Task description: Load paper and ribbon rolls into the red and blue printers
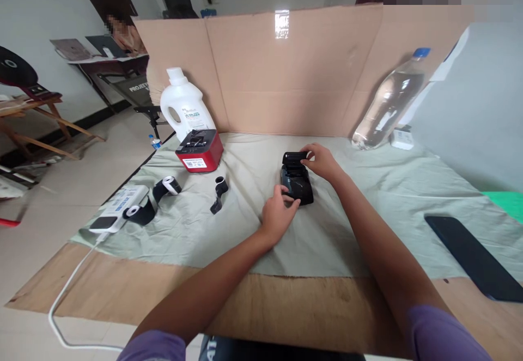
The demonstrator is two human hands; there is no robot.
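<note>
A small black printer (297, 182) sits on the pale green cloth (368, 208) in the middle of the table, its lid tipped up at the far end. My left hand (278, 211) grips the printer's near left corner with curled fingers. My right hand (321, 160) pinches the raised lid at the far end. Both forearms reach in from the near edge.
A red printer (200, 150) and a white jug (184, 104) stand at the back left. Black label rolls (166, 187), a loose strip (219, 193) and a white power strip (118, 206) lie left. A water bottle (388, 102) leans back right; a black phone (474, 255) lies right. A cardboard wall (286, 72) stands behind.
</note>
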